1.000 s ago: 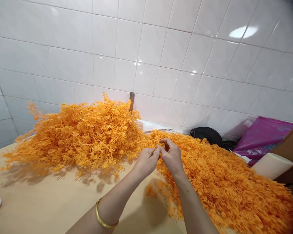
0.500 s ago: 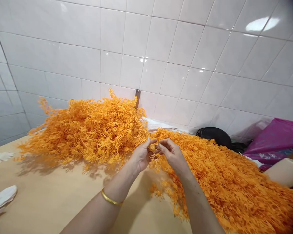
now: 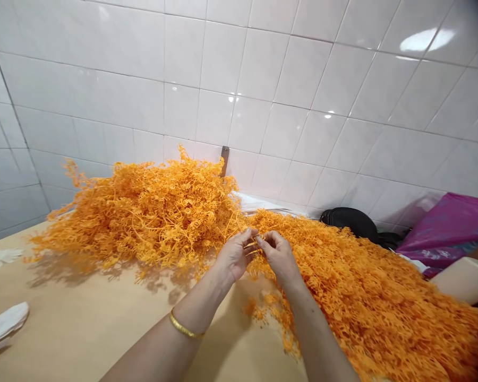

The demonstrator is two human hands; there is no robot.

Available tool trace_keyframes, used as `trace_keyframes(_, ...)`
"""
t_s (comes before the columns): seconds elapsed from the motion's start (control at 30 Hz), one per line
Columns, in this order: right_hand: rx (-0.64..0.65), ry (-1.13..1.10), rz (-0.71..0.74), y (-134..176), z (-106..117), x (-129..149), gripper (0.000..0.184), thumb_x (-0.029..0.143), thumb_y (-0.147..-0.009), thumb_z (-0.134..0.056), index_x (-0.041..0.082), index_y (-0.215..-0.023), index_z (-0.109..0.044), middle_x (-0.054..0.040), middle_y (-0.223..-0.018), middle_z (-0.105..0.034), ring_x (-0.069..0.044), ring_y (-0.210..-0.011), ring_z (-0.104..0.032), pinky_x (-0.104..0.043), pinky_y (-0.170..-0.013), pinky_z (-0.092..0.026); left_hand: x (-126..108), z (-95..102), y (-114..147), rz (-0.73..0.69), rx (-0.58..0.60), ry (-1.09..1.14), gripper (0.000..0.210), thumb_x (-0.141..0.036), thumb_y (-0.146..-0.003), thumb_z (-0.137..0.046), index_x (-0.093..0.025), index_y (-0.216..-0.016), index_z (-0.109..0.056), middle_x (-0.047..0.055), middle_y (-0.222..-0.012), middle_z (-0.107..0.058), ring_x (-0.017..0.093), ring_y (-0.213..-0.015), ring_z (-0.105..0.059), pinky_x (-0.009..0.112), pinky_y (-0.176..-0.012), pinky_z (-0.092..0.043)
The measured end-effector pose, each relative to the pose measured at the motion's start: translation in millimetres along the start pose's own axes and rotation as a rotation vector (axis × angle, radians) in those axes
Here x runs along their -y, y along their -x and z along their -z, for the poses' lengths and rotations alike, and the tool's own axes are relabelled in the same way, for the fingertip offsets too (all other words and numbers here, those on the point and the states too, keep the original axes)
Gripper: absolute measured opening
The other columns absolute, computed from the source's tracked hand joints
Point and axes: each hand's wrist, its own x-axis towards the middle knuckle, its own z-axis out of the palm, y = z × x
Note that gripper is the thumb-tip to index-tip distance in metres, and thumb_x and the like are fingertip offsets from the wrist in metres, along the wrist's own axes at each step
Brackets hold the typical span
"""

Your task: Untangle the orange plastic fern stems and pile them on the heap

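My left hand (image 3: 234,255), on the arm with a gold bangle (image 3: 184,325), is closed in a pinch at the table's middle. My right hand (image 3: 281,257) meets it, thumb and fingertips pinched close to the left fingertips. Between the fingers is a small orange plastic-looking sprig (image 3: 258,240), mostly covered by them. A tall tangled heap of branched orange sprigs (image 3: 155,212) rises behind and to the left. A wider, flatter heap of orange pieces (image 3: 374,286) spreads from behind the hands down the right side, partly behind my right forearm.
A tan table (image 3: 83,318) carries both heaps. White gloves (image 3: 3,323) lie at its left edge. Along the white tiled wall (image 3: 295,95) at the right are a black case (image 3: 348,220), a purple bag (image 3: 450,228) and a cream block-like object (image 3: 464,280).
Both hands have shifted slightly; the right fingers have drawn closer together and the left forearm has moved a little right. The two heaps look the same.
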Motion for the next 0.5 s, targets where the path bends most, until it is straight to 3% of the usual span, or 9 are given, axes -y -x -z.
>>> trace_keyframes(0.1, -0.029, -0.147, -0.073, -1.7, -1.3, -2.0, 0.023, 0.034, -0.067, -0.056, 0.018, -0.059, -0.042, 0.0061, -0.051, -0.041, -0.007, -0.046, -0.038, -0.019, -0.042, -0.030, -0.1, 0.8, -2.9, -0.009, -0.055, 0.138, 0.020, -0.022, -0.079, -0.044, -0.012, -0.065, -0.053, 0.005, -0.066, -0.058, 0.011, -0.062, -0.055, 0.022, -0.061, -0.042)
trace_keyframes(0.27, -0.249, -0.568, -0.312, -7.8, -3.9, -10.8, 0.023, 0.026, -0.058, -0.063, 0.017, -0.057, -0.041, 0.0077, -0.048, -0.043, -0.004, -0.040, -0.041, -0.018, -0.041, -0.034, 5.7, -1.5, -4.0, 0.076, -0.102, 0.294, 0.030, -0.020, -0.083, -0.034, -0.014, -0.055, -0.043, 0.007, -0.059, -0.057, 0.013, -0.062, -0.057, 0.024, -0.059, -0.044)
trace_keyframes(0.4, -0.404, -0.653, -0.347, -14.2, 16.0, -13.0, 0.017, 0.020, -0.063, -0.056, 0.018, -0.060, -0.040, 0.0083, -0.048, -0.045, -0.004, -0.038, -0.042, -0.020, -0.047, -0.043, 8.3, -4.3, 0.3, 0.162, -0.169, 0.268, 0.030, -0.019, -0.084, -0.031, -0.016, -0.055, -0.037, -0.006, -0.035, -0.031, 0.007, -0.033, -0.036, 0.020, -0.043, -0.038)
trace_keyframes(0.5, -0.588, -0.713, -0.376, -17.1, 43.1, -7.2, 0.014, 0.013, -0.069, -0.047, 0.019, -0.062, -0.036, 0.0099, -0.045, -0.043, -0.003, -0.036, -0.041, -0.026, -0.056, -0.048, 4.9, -1.2, -0.2, 0.164, -0.215, 0.309, 0.028, -0.017, -0.084, -0.030, -0.017, -0.057, -0.036, -0.009, -0.036, -0.020, 0.005, -0.029, -0.024, 0.019, -0.040, -0.037)
